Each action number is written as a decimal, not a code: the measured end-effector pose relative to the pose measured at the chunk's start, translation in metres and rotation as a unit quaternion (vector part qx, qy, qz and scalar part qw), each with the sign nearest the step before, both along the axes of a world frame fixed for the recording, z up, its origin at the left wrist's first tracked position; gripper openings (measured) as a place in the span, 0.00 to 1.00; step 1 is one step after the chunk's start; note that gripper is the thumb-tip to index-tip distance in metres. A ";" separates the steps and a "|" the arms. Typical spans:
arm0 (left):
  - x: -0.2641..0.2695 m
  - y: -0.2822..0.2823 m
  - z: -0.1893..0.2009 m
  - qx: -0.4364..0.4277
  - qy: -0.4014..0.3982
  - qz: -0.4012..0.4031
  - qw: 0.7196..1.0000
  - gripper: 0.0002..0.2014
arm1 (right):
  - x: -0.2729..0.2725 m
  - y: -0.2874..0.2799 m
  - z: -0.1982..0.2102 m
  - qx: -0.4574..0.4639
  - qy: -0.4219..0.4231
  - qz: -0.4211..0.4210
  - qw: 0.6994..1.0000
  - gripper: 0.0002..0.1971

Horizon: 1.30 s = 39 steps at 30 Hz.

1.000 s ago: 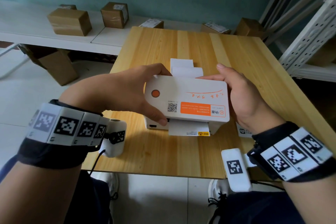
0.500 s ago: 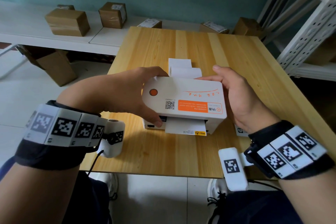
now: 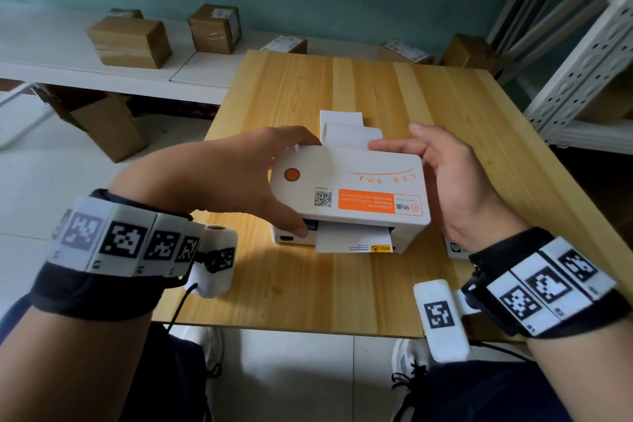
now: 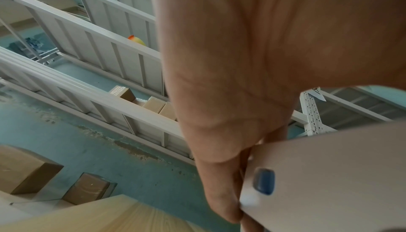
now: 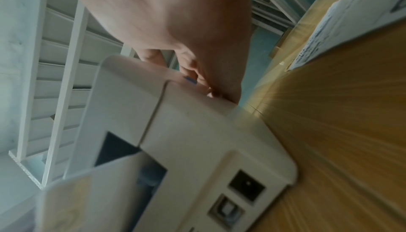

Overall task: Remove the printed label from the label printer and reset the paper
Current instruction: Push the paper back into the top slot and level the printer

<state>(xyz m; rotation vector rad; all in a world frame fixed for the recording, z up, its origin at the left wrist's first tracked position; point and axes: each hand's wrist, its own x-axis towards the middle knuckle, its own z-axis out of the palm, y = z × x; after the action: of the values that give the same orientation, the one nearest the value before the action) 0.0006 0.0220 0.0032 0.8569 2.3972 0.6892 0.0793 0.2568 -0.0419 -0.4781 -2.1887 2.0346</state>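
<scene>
A white label printer (image 3: 349, 188) with an orange button sits on the wooden table (image 3: 308, 284). A printed label (image 3: 352, 241) sticks out of its front slot. White folded paper (image 3: 342, 127) feeds in from behind. My left hand (image 3: 270, 181) grips the lid's left end, with the thumb at the front corner by a blue latch (image 4: 263, 181) and the fingers over the back edge. My right hand (image 3: 442, 175) holds the lid's right end, thumb on the top back edge. Its fingers (image 5: 197, 79) curl against the side by another blue latch (image 5: 190, 80).
Cardboard boxes (image 3: 130, 41) stand on a white shelf beyond the table's far edge. A white metal rack (image 3: 582, 62) stands at the right. A small white printed item (image 3: 455, 247) lies on the table under my right wrist.
The printer lid, held raised a second ago, has come down onto the base. Both hands kept their hold on its ends.
</scene>
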 end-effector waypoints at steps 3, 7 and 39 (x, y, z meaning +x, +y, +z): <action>0.001 0.001 -0.001 -0.005 0.011 -0.002 1.000 0.42 | 0.000 -0.003 0.002 -0.001 -0.001 0.005 1.000 0.28; 0.001 0.001 0.000 0.000 0.008 -0.013 1.000 0.40 | 0.002 -0.005 0.003 -0.003 0.000 0.011 1.000 0.26; -0.009 -0.002 -0.004 0.038 0.009 -0.021 0.999 0.40 | 0.004 -0.005 0.007 0.035 0.023 0.038 0.998 0.11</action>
<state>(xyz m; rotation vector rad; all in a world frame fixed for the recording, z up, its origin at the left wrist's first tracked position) -0.0089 0.0199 -0.0013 0.9468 2.3748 0.7640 0.0831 0.2517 -0.0346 -0.3425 -2.2754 1.9762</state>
